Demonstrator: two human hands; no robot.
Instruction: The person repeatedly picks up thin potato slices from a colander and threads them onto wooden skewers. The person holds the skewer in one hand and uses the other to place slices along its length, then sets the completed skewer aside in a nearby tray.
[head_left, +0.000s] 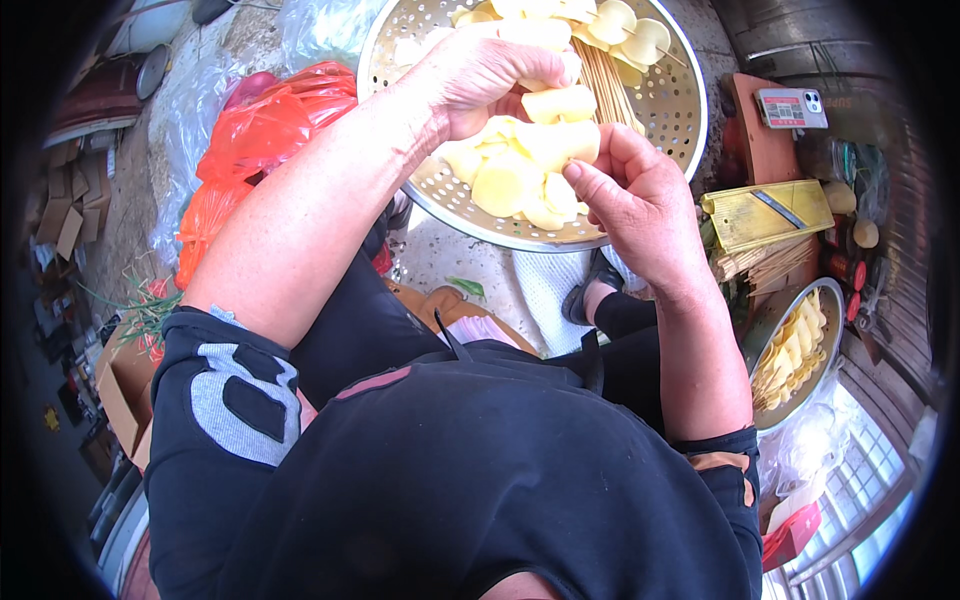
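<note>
A perforated metal colander (679, 90) sits before me, tilted in view. Above it, my left hand (495, 79) grips a row of folded pale-yellow slices, probably potato, seemingly threaded on a thin skewer that is mostly hidden. My right hand (641, 199) pinches the nearest folded slice (559, 142) of that row between thumb and fingers. Loose slices (502, 187) lie in a heap in the colander below both hands. Behind the hands rests a bundle of bamboo skewers (606, 82), and skewered slices (615, 26) lie along the far side.
To the right are a yellow mandoline slicer (765, 214), more bamboo skewers (780, 262), a phone (791, 109) on a reddish board (739, 112), and a second metal bowl (831, 300) of skewered slices. Red plastic bags (262, 135) and green onions (146, 319) are at left.
</note>
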